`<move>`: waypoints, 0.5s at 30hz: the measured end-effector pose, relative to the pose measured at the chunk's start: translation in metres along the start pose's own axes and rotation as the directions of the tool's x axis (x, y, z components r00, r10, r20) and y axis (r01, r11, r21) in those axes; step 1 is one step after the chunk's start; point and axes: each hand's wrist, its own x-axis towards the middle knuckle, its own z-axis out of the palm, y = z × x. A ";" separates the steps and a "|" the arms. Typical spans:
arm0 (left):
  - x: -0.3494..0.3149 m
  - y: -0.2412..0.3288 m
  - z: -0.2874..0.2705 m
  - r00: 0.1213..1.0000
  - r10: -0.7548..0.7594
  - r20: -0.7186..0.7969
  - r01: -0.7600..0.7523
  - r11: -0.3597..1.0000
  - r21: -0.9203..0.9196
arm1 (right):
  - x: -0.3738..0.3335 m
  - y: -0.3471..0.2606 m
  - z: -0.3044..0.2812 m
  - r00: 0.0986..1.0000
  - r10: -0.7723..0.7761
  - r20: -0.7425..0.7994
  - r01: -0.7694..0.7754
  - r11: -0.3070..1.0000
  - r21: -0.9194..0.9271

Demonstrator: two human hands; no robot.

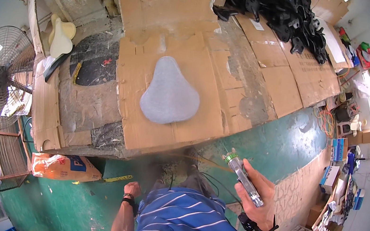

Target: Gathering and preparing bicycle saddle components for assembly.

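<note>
On the cardboard-covered table lies a pale grey, bicycle-saddle-shaped pad [170,92], its narrow end toward the far side. My right hand [257,189] is wrapped round a metal spray gun [243,178] with a green ring at its front. The gun is held off the table's near edge, to the right of the pad and pointing up and left toward the table. A faint haze hangs below the table edge. My left hand [132,189] hangs low beside my thigh, its fingers curled into a fist, touching neither the table nor the pad.
Black saddle-shaped plastic parts [283,15] are heaped at the table's far right. Cream foam pads [61,39] stand at the far left, near a large wire-caged fan [3,76]. A printed sack [66,167] sits under the near left edge. Hoses [213,182] trail across the green floor.
</note>
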 end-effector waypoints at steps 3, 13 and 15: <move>-0.002 0.027 0.011 0.996 0.075 -0.054 -0.066 0.985 0.159 | -0.004 -0.001 -0.002 1.000 0.016 0.007 -0.016 1.000 -0.023; 0.000 0.076 0.014 0.922 -0.386 0.008 0.374 0.889 -0.264 | -0.009 -0.014 -0.008 0.981 0.036 0.190 -0.045 0.998 0.042; -0.001 0.075 0.016 0.916 -0.401 0.002 0.387 0.883 -0.266 | -0.009 -0.012 -0.008 0.991 0.004 0.133 -0.004 1.000 0.004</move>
